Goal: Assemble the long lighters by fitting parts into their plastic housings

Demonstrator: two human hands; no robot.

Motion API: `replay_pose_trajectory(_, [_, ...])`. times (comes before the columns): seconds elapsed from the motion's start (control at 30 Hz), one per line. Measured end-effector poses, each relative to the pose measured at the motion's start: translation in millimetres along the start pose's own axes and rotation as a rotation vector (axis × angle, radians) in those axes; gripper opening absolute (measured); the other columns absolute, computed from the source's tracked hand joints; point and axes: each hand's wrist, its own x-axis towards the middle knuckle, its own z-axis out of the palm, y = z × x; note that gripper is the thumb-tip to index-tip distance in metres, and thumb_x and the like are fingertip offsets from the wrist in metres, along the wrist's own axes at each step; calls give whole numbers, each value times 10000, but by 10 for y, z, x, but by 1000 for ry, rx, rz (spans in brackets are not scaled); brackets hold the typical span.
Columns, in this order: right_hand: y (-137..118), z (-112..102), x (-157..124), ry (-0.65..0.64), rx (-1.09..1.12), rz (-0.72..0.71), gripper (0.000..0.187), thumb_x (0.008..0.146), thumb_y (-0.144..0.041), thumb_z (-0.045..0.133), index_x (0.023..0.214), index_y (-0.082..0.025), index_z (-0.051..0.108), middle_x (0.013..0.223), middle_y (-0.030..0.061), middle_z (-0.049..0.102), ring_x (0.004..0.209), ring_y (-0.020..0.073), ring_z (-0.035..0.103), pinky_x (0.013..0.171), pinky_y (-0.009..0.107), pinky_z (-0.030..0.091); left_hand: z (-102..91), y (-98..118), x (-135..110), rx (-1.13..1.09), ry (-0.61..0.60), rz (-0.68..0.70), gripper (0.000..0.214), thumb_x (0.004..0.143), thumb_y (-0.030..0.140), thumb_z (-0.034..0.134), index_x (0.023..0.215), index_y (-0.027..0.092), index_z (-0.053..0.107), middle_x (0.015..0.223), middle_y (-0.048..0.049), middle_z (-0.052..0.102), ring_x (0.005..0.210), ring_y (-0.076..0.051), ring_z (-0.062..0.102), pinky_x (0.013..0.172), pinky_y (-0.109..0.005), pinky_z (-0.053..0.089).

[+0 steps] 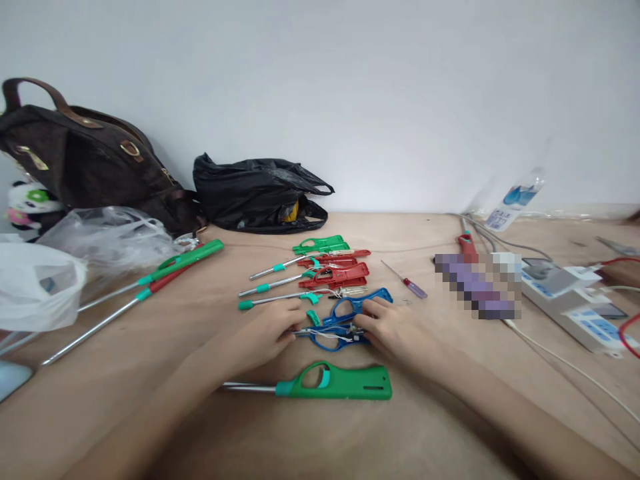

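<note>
In the head view both hands meet over an opened blue lighter shell point(345, 323) on the wooden table point(425, 413) — the left hand point(267, 333) pinches its metal tube end, fingers curled. The right hand point(395, 330) presses its fingertips onto the handle half; a whole green lighter point(340, 383) lies just in front, nearer the person.

no readable text, bottle label point(515, 197) blurred

Both forearms are bare, with no sleeves, and the left hand point(267, 333) and right hand point(395, 330) are ungloved.
</note>
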Motion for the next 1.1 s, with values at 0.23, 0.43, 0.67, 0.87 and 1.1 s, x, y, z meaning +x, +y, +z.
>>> replay_pose_trajectory(0.23, [4,-2,4,-13,6,4,228,814,-20,558,929,-188,661,920,64,641,791,195,612,592,270,409,-30,54,12,79,-52,19,258,757,69,469,878,224,636,1026,-26,651,930,-231,612,787,-318,467])
replay_pose_trajectory(0.43, [16,-14,-4,-28,34,23,172,857,-75,566,945,-189,660,958,65,645,819,206,613,622,282,418,38,95,-19,32,27,-9,230,859,139,450,937,232,646,1011,-42,652,921,-218,619,789,-301,480])
replay_pose_trajectory(0.67, [17,-7,-2,-17,36,12,165,842,-55,586,906,-180,672,899,57,637,765,187,605,596,274,398,46,91,-4,21,20,-55,196,889,165,438,856,210,626,948,-45,641,870,-211,612,771,-305,467])
replay_pose_trajectory(0.87, [32,14,-13,14,52,15,150,851,-60,591,894,-177,674,897,52,629,808,196,612,642,290,433,38,119,19,17,40,-66,211,870,120,417,806,205,599,896,-35,635,858,-202,604,755,-289,461])
replay_pose_trajectory(1.1, [109,-99,-36,-16,255,55,173,900,-136,538,1006,-179,667,1026,82,625,916,207,620,750,324,485,75,142,15,142,48,-43,256,864,93,393,769,198,607,898,-43,623,846,-190,603,717,-272,461])
